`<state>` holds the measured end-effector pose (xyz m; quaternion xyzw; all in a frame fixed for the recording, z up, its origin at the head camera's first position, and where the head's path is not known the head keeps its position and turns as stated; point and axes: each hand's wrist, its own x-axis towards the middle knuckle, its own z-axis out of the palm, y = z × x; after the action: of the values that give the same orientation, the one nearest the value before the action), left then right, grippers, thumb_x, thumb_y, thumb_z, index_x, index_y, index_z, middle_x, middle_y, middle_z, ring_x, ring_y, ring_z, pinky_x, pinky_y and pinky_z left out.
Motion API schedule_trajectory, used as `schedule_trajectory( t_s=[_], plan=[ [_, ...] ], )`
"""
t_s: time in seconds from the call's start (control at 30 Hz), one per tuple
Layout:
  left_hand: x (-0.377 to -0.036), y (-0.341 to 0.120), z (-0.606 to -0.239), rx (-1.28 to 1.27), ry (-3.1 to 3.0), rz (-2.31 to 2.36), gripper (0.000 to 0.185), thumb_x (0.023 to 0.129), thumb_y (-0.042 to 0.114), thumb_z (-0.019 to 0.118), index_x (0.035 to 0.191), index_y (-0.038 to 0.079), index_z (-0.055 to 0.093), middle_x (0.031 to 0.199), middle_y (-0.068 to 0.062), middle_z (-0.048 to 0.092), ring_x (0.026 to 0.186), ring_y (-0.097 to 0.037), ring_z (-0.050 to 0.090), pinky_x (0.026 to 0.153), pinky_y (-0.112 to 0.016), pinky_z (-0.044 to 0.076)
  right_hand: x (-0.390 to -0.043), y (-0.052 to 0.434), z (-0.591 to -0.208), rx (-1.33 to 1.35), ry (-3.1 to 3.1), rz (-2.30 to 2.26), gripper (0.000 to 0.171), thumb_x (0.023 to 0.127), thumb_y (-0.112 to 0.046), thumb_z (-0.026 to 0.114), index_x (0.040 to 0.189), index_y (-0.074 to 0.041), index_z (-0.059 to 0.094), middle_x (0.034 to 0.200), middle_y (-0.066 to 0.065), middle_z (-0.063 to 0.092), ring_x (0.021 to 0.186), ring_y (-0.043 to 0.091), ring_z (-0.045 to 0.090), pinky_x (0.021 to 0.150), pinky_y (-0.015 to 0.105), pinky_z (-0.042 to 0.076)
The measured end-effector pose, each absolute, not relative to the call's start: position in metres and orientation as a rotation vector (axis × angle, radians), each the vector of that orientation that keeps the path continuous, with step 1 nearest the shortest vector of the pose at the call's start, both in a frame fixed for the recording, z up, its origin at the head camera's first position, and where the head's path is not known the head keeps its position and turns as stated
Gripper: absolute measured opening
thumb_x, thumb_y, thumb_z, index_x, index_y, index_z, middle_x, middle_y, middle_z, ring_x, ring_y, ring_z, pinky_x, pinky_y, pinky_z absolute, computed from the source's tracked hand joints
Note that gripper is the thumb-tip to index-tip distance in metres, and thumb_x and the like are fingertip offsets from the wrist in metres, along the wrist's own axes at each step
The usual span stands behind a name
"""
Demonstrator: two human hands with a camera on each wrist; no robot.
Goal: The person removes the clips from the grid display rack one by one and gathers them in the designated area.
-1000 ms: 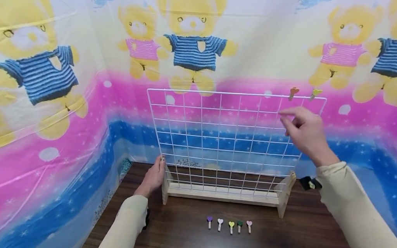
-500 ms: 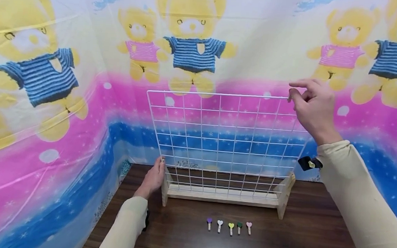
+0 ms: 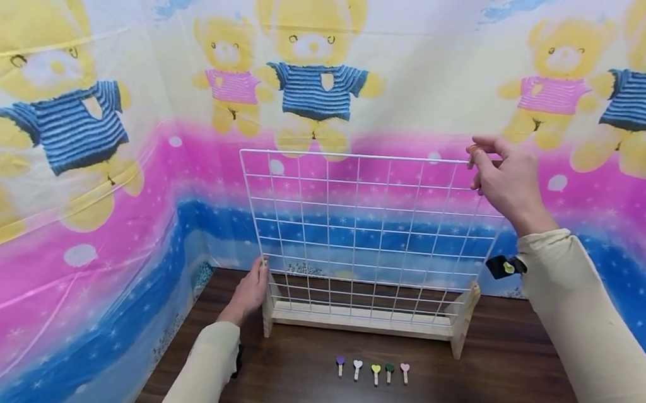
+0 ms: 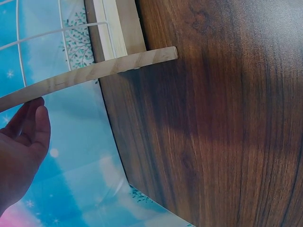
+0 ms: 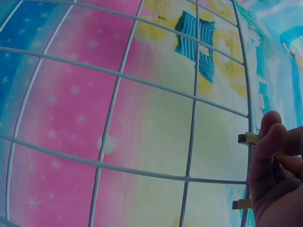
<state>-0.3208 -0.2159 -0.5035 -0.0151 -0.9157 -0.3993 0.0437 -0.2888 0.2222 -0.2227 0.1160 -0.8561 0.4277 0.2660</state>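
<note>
A white wire grid [image 3: 357, 206] stands upright in a wooden stand [image 3: 359, 320] on a dark wooden table [image 3: 484, 391]. My right hand [image 3: 475, 147] is at the grid's top right corner, with thumb and forefinger pinching a small orange clip [image 3: 473, 154] on the top wire. In the right wrist view, the curled fingers [image 5: 272, 156] lie beside two pale clip ends [image 5: 246, 138] on the grid [image 5: 189, 123] edge wire. My left hand [image 3: 249, 292] rests with straight fingers against the stand's left foot [image 4: 94, 71]. Several heart-topped clips [image 3: 375, 369] lie in a row before the stand.
A teddy-bear patterned plastic sheet [image 3: 133, 148] hangs behind and to the left of the table. The table's left edge [image 4: 113, 156] runs right beside my left hand [image 4: 23, 142]. Bare tabletop [image 4: 213, 118] stretches in front of the stand.
My right hand rose from in front of the grid to its top wire and closed on the orange clip, covering the yellow clip beside it. My left hand stayed put.
</note>
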Motion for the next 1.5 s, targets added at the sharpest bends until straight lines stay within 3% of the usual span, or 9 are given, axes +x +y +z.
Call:
schedule_trajectory(
  t_s=[0.17,0.4,0.67,0.8,0.93,1.23,1.37,1.5],
  plan=[
    [-0.32,-0.215,-0.502,-0.061,-2.784,-1.208,0.047,0.106,0.035,0.02,0.148,0.014,0.024,0.137,-0.025,0.044,0.121,-0.043,0.045,0.096,-0.055,0.036,-0.286,0.224,-0.22,0.277,-2.335,1.173,0.035,0.097,-0.031,0.054,0.121,-0.009,0.064,0.092,0.01,0.063,0.059,0.018,0.059,0.052,0.021,0.049],
    [-0.319,-0.215,-0.504,-0.072,-2.781,-1.201,0.047,0.106,0.036,0.02,0.147,0.015,0.024,0.135,-0.025,0.046,0.119,-0.043,0.047,0.094,-0.056,0.037,-0.287,0.226,-0.221,0.259,-2.262,1.148,0.034,0.093,-0.035,0.06,0.114,-0.01,0.07,0.085,0.002,0.069,0.06,0.016,0.055,0.043,0.021,0.039],
    [-0.318,-0.216,-0.508,-0.048,-2.804,-1.235,0.052,0.105,0.04,0.019,0.149,0.013,0.02,0.136,-0.026,0.044,0.12,-0.042,0.046,0.094,-0.056,0.037,-0.28,0.221,-0.214,0.296,-2.149,1.285,0.029,0.092,-0.026,0.063,0.112,-0.006,0.069,0.103,0.0,0.071,0.088,0.004,0.063,0.043,0.02,0.033],
    [-0.319,-0.217,-0.508,-0.036,-2.801,-1.23,0.054,0.104,0.043,0.017,0.149,0.014,0.02,0.137,-0.026,0.043,0.121,-0.042,0.045,0.095,-0.055,0.037,-0.268,0.218,-0.216,0.358,-2.138,1.284,0.03,0.091,-0.026,0.065,0.112,-0.005,0.069,0.098,-0.004,0.072,0.068,0.005,0.062,0.041,0.02,0.033],
    [-0.32,-0.216,-0.508,-0.034,-2.802,-1.231,0.054,0.104,0.044,0.015,0.15,0.015,0.019,0.137,-0.025,0.044,0.12,-0.04,0.046,0.094,-0.055,0.037,-0.256,0.218,-0.23,0.422,-2.131,1.261,0.028,0.092,-0.022,0.064,0.113,-0.003,0.069,0.09,-0.009,0.07,0.049,0.012,0.05,0.041,0.02,0.036],
    [-0.319,-0.215,-0.504,-0.014,-2.809,-1.231,0.052,0.105,0.041,0.017,0.15,0.015,0.019,0.139,-0.025,0.042,0.122,-0.041,0.045,0.095,-0.056,0.036,-0.24,0.224,-0.28,0.438,-2.247,1.181,0.024,0.094,-0.024,0.061,0.112,-0.011,0.07,0.065,0.0,0.063,0.049,0.016,0.053,0.035,0.028,0.032],
    [-0.318,-0.215,-0.501,-0.021,-2.811,-1.221,0.052,0.105,0.039,0.017,0.15,0.014,0.018,0.138,-0.026,0.043,0.12,-0.041,0.046,0.093,-0.055,0.037,-0.233,0.227,-0.306,0.481,-2.346,1.166,0.022,0.095,-0.021,0.059,0.112,-0.012,0.069,0.063,0.003,0.062,0.05,0.015,0.054,0.033,0.029,0.028],
    [-0.318,-0.214,-0.501,-0.027,-2.814,-1.234,0.052,0.105,0.04,0.017,0.15,0.015,0.018,0.138,-0.026,0.042,0.12,-0.041,0.046,0.093,-0.055,0.037,-0.228,0.233,-0.338,0.511,-2.433,1.19,0.02,0.097,-0.021,0.056,0.112,-0.015,0.067,0.074,0.003,0.064,0.05,0.015,0.054,0.033,0.029,0.03]
  ],
)
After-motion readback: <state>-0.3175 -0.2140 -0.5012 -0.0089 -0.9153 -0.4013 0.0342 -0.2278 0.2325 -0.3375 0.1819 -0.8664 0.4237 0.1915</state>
